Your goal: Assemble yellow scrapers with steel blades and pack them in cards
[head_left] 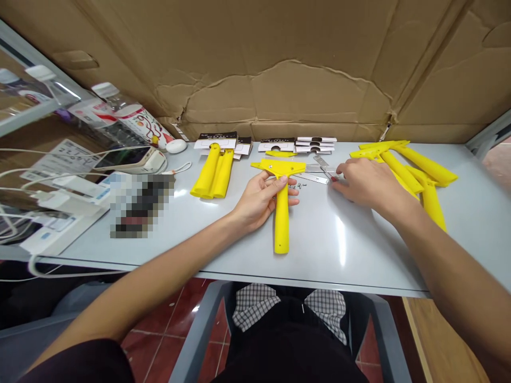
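My left hand is closed around the neck of a yellow T-shaped scraper handle, its wide head pointing away from me. One silvery screw shows in the left part of that head. To the right, my right hand is bent down at the tabletop, thumb and fingertips pinching a thin metal tool with a red end; most of it is hidden. Flat metal blades lie by these fingertips. Several small screws are scattered between my two hands, just right of the scraper handle.
More yellow handles are piled at the right; others lie at the left against black-and-white cards. Card packs and a yellow piece lie behind. Cables, a power strip and bottles crowd the left; cardboard rises behind.
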Demonstrator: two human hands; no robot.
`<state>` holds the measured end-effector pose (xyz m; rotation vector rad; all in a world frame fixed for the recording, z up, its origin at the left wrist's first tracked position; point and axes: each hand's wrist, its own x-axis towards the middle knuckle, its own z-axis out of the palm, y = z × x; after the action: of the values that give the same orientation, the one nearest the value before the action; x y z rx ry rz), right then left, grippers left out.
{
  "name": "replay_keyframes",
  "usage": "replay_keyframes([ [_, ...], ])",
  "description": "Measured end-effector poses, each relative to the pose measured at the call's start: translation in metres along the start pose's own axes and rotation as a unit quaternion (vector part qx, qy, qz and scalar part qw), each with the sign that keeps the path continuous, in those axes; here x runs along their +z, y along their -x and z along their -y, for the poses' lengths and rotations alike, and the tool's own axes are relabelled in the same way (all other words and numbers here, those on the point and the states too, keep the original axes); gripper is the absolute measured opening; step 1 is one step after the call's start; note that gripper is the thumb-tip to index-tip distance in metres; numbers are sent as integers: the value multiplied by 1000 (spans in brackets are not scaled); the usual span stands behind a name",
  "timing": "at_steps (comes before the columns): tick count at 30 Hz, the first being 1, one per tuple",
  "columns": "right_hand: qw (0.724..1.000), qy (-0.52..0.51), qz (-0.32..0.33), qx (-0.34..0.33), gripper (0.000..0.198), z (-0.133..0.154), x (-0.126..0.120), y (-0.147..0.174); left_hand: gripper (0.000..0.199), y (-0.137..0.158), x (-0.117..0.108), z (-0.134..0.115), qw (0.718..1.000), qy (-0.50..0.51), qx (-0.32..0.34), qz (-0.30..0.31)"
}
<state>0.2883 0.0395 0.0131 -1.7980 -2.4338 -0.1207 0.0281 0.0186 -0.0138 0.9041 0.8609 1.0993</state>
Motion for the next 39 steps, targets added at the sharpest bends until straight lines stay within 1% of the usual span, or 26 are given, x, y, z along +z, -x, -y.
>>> replay_keyframes([
  [2,1000,-11,-23,5,32,11,-7,3,28,-1,0,1,1000,10,9,-5],
  [4,995,-98,-26,-12,33,26,-11,7,32,-1,1,3,1000,19,16,-11],
  [6,979,-197,9,-49,32,42,-10,12,36,-2,1,6,999,26,26,-17],
  [10,949,-292,73,-89,32,64,4,19,43,-4,1,10,999,3,47,-22],
  [15,923,-367,73,-85,29,65,16,16,60,-6,1,13,999,-24,33,-4],
  [19,911,-400,82,-64,34,62,13,14,62,-5,4,15,998,-40,47,21],
  [21,898,-425,96,-55,34,64,11,14,62,-5,5,16,996,-51,63,32],
  [23,878,-461,121,-43,34,66,11,15,62,-6,5,16,993,-68,86,31],
  [25,851,-501,158,-19,35,68,13,16,62,-5,6,15,989,-96,108,20],
  [28,796,-569,207,25,38,71,17,16,61,-4,7,11,982,-135,129,1],
  [31,739,-634,223,50,39,72,20,15,57,-2,9,7,979,-148,136,-7],
  [33,715,-660,225,57,37,73,21,14,53,-2,9,5,980,-149,131,-5],
  [35,707,-669,221,62,34,73,21,14,46,-2,8,2,983,-146,109,6],
  [37,711,-666,216,65,30,73,21,13,38,-3,5,0,987,-140,81,12],
  [39,718,-659,214,68,28,72,23,14,35,-4,2,-3,989,-134,56,5],
])
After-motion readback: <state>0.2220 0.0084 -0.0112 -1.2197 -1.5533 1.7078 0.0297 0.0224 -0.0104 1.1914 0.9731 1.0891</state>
